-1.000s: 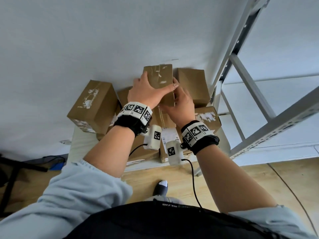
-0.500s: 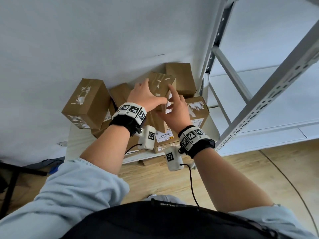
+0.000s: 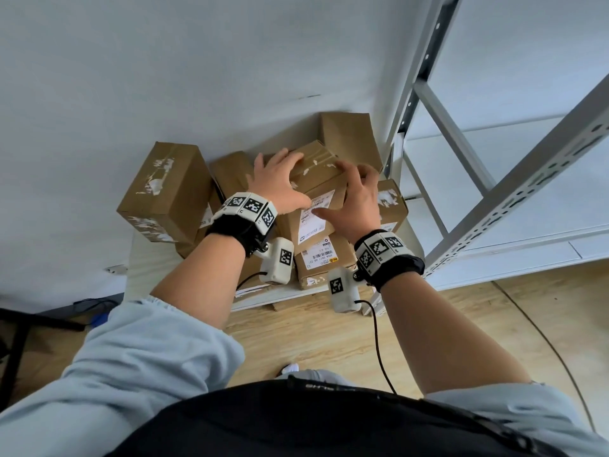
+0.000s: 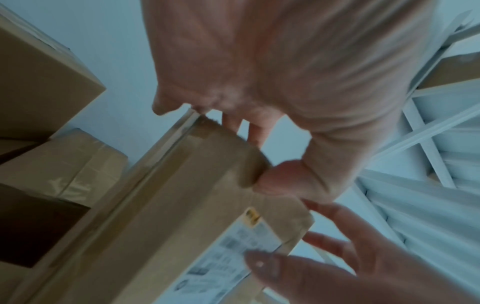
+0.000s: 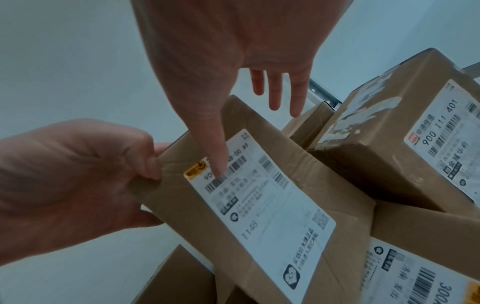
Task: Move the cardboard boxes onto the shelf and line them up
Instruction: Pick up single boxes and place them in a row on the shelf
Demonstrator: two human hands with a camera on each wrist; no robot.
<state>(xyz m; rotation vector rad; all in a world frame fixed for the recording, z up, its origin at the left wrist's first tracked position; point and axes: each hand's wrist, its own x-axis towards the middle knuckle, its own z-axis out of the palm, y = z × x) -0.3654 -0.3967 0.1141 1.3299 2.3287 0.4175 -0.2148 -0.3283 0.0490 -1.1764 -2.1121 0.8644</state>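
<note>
A brown cardboard box with a white shipping label (image 3: 316, 192) is tilted on top of a pile of boxes by the wall. My left hand (image 3: 296, 179) grips its upper left corner, thumb on the front and fingers behind (image 4: 259, 152). My right hand (image 3: 349, 192) is spread over the box's right side. In the right wrist view its thumb touches the label (image 5: 259, 195) and its fingers (image 5: 275, 96) are straight beyond the top edge. The grey metal shelf (image 3: 494, 206) stands to the right.
Several more boxes are in the pile: a large one at the left (image 3: 168, 189), one against the wall (image 3: 349, 140), a torn-label one at the right (image 3: 392, 202) and a labelled one underneath (image 3: 323, 258). They sit on a low white platform (image 3: 148, 258). Wooden floor lies below.
The box has tipped from upright toward me, so its label side now shows. My right hand has loosened from the box's side and spread its fingers. My left hand keeps its grip.
</note>
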